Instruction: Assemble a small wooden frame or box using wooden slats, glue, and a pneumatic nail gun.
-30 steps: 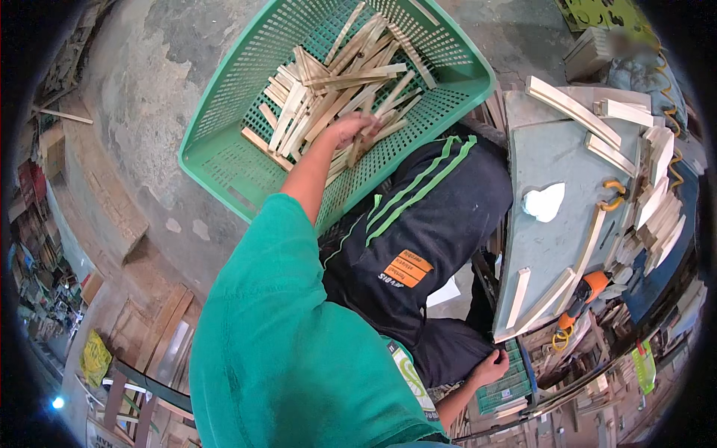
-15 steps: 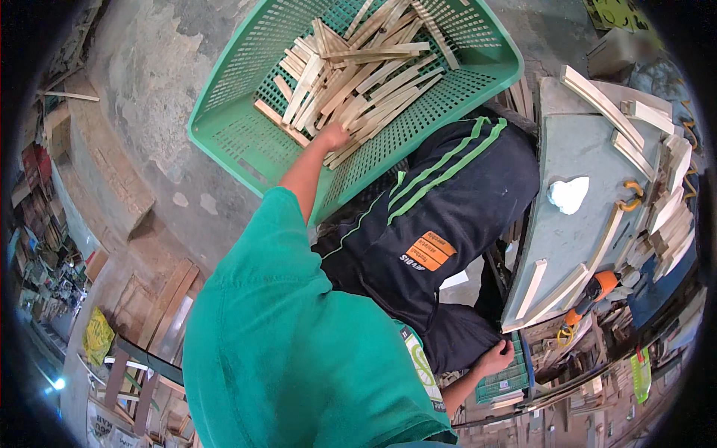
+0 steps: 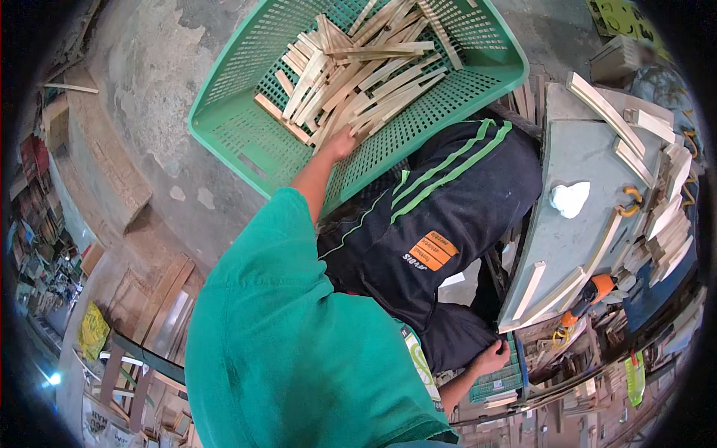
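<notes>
My left hand reaches into a green plastic basket with perforated sides. Its fingers are closed around the near ends of some pale wooden strips; how many are gripped is hidden. Loose wooden strips of similar kind lie crisscrossed on the basket floor. My right hand rests against the dark trouser leg, loosely curled, with no object visible in it. Part of its fingers is hidden against the cloth.
To the right stands a grey-topped table bearing wooden strips, a crumpled white item, a yellow-orange clamp and an orange power tool. A smaller green crate sits beside my right hand. Planks lie at the left.
My left hand has moved slightly right and toward me, and the strips by it have shifted a little. My right hand stays at the trouser leg. The view has tilted slightly.
</notes>
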`<state>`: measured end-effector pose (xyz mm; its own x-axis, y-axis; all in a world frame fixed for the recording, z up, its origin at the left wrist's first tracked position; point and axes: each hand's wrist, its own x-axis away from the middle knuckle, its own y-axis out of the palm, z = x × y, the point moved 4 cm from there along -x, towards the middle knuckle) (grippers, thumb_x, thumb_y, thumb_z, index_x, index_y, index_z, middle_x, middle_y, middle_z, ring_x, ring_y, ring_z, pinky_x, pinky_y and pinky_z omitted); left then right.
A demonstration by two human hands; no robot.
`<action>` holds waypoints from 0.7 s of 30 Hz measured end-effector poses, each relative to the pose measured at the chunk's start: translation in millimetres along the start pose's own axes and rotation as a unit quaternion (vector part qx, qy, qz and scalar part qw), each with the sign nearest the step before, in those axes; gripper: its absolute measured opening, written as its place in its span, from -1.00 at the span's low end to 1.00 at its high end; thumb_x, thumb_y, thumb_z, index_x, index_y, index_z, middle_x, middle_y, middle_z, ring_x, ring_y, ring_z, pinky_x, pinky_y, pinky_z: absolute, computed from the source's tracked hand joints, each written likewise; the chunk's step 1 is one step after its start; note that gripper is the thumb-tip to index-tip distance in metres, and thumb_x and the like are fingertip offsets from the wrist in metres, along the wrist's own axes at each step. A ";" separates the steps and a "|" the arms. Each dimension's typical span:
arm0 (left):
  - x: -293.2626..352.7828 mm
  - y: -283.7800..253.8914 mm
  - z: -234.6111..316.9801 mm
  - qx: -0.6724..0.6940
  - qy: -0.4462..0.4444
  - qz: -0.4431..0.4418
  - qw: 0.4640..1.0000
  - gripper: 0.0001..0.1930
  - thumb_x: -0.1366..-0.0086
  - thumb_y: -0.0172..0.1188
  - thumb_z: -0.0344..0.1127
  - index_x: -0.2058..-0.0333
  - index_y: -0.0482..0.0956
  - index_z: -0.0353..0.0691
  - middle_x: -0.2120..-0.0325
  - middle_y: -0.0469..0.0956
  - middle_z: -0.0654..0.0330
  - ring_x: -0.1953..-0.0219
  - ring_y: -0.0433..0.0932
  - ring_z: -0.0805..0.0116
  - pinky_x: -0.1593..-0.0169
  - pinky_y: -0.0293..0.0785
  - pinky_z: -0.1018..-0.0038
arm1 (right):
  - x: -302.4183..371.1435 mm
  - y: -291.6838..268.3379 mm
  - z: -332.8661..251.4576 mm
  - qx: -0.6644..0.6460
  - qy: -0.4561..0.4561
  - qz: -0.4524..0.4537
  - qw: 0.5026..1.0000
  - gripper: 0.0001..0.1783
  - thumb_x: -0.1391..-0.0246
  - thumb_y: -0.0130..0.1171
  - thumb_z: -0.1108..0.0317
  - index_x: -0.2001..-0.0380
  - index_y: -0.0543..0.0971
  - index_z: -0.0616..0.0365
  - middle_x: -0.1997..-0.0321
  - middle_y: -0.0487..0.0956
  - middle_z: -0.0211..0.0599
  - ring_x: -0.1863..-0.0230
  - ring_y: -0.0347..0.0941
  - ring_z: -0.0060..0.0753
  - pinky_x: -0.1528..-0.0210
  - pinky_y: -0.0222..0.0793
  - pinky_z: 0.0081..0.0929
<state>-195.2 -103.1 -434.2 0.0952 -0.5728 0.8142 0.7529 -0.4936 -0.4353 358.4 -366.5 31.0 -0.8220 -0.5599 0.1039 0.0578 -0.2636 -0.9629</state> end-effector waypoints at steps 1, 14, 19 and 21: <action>-2.5 0.1 2.6 -0.001 0.004 0.000 1.000 -0.70 -0.28 0.07 -0.26 0.09 0.49 -0.33 0.21 0.58 -0.17 0.11 0.57 -0.06 0.02 0.43 0.18 | 1.2 -0.3 0.1 -0.002 0.003 0.002 1.000 -0.62 -0.16 0.22 0.22 0.08 0.60 0.30 0.06 0.59 0.05 0.05 0.50 0.08 -0.06 0.40 -0.11; -9.3 -12.8 16.4 0.314 -0.083 -0.199 0.924 -0.73 -0.25 0.03 -0.34 0.14 0.56 -0.32 0.25 0.61 0.08 0.19 0.59 0.30 0.09 0.51 0.37 | 1.6 -1.4 5.2 -0.027 0.017 -0.004 0.999 -0.63 -0.15 0.23 0.28 0.07 0.60 0.34 0.05 0.58 0.06 0.04 0.50 0.09 -0.08 0.40 -0.14; 9.6 -47.9 54.5 0.469 -0.108 -0.194 0.855 -0.77 -0.30 0.07 -0.31 0.15 0.55 -0.29 0.33 0.58 0.21 0.34 0.56 0.42 0.26 0.51 0.48 | 0.8 -3.1 0.3 -0.025 0.042 -0.016 0.999 -0.64 -0.16 0.23 0.29 0.06 0.60 0.32 0.04 0.58 0.03 0.05 0.51 0.02 -0.07 0.43 -0.17; 4.7 -50.3 56.6 0.435 -0.115 -0.190 0.873 -0.78 -0.31 0.12 -0.24 0.20 0.55 -0.27 0.39 0.57 0.22 0.41 0.54 0.43 0.35 0.49 0.47 | 1.4 -1.9 4.9 -0.014 0.034 -0.012 0.999 -0.64 -0.16 0.23 0.29 0.06 0.60 0.32 0.04 0.58 0.03 0.05 0.52 0.02 -0.06 0.44 -0.17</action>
<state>-195.7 -43.9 -386.7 -0.2152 -0.2800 0.9356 0.9586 0.1223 0.2571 359.9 -370.6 34.2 -0.8594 -0.4993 0.1106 0.0233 -0.2543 -0.9668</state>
